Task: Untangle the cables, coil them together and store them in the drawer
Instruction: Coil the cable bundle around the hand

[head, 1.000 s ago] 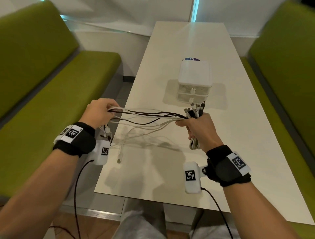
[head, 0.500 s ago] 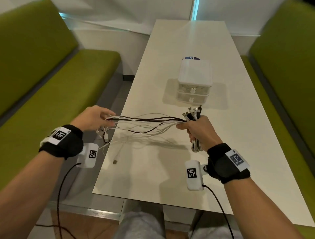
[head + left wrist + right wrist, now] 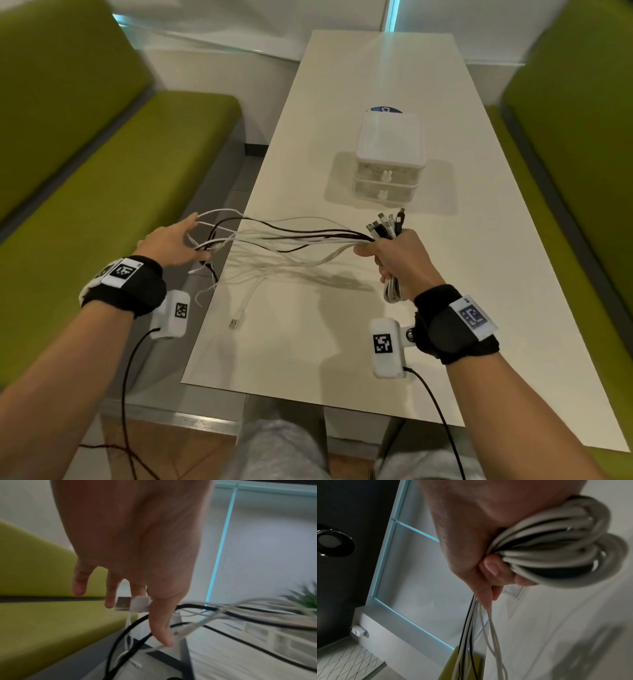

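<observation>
Several white and black cables stretch between my hands above the white table. My right hand grips them in a fist, with the plug ends sticking up and a short coil bulging under the fingers. My left hand is beside the table's left edge with straight, spread fingers, and the cable loops brush against them. A white USB plug shows between those fingers. The white two-drawer box stands beyond my right hand, both drawers closed.
One loose USB end lies on the table near its left edge. Green benches run along both sides of the table. Wrist camera leads hang below my forearms. A plant shows blurred in the left wrist view.
My left hand has uncurled from a fist on the cable strands to straight, spread fingers and has drifted a little left. The right hand keeps its grip in about the same place.
</observation>
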A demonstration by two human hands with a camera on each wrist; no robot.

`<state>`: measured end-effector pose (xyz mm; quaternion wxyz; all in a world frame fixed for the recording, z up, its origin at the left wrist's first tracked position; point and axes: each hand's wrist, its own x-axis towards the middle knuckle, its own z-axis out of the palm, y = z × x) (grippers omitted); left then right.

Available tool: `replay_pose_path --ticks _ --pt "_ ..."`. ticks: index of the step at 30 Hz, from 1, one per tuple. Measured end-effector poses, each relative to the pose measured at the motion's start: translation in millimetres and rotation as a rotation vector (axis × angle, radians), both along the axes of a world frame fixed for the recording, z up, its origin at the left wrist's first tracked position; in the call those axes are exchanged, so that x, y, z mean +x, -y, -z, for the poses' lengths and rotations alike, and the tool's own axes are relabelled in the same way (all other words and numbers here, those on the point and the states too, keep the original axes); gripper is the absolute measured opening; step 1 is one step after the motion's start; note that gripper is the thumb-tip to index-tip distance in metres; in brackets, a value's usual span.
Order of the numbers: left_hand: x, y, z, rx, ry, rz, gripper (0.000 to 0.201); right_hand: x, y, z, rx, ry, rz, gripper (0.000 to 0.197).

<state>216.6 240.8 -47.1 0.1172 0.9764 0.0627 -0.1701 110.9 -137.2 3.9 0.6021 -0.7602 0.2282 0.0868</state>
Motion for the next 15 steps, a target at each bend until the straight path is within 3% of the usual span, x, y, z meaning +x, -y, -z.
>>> replay_pose_path --ticks 3,6,9,11,15 --pt "6 -6 3 -0.082 0.051 -0.143 0.079 -2 0 1 -0.019 -0.005 -0.015 0.029" --pt "2 7 -9 -0.032 0.051 -0.093 0.048 -4 -4 5 -0.011 0.001 -0.016 0.03" --pt "0 26 -27 -0.113 -0.102 -0.019 0.072 -3 -5 6 -0.004 0.009 -0.017 0.029" --pt "1 40 -43 -0.152 -0.117 0.022 0.084 -2 -4 4 -0.014 0.014 -0.019 0.028" --pt "1 61 -72 -0.07 0.017 0.083 0.062 0 1 1 -0.013 0.015 -0.012 0.029"
